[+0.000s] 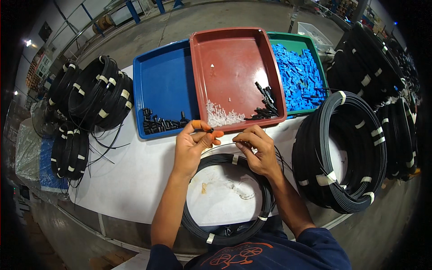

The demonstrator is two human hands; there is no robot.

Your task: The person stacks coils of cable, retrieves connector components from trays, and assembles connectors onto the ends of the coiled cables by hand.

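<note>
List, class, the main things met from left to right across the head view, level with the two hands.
Small stack of taped black coils, left hand pinching a small dark piece, right hand, large stack of taped black coils, farthest-right stack of black coils.

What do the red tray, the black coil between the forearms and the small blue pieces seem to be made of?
Red tray: probably moulded plastic, semi-glossy, with rounded corners and a bright reflection.
Black coil: likely plastic- or rubber-covered, satin; smooth strands bend in even loops, inside not visible.
Small blue pieces: apparently hard plastic, from their even colour and block shapes; finish unclear.
</note>
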